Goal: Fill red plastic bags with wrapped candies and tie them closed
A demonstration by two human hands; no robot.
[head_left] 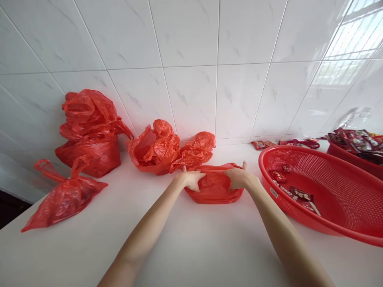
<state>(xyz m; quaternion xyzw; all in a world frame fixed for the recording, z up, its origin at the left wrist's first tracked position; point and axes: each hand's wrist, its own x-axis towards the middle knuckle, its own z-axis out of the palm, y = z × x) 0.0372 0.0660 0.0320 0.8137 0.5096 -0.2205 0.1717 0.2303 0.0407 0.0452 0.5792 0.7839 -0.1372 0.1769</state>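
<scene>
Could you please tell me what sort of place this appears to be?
Probably an indoor work area, perhaps a kitchen or utility room, judging by the glossy tiled wall, the white tabletop and the red plastic bags on it.

On the bench (pixel 191 255) I see one bag (pixel 218 197) centrally, the left hand (pixel 193 179) and right hand (pixel 237 178) in its mouth. Behind it, leftward, I have two other bags (pixel 154 149); farther left, a single bag (pixel 64 201) before a bag heap (pixel 92 155). Right, a basket (pixel 353 199) holds packets (pixel 301 194), another container (pixel 356 161) behind.
</scene>
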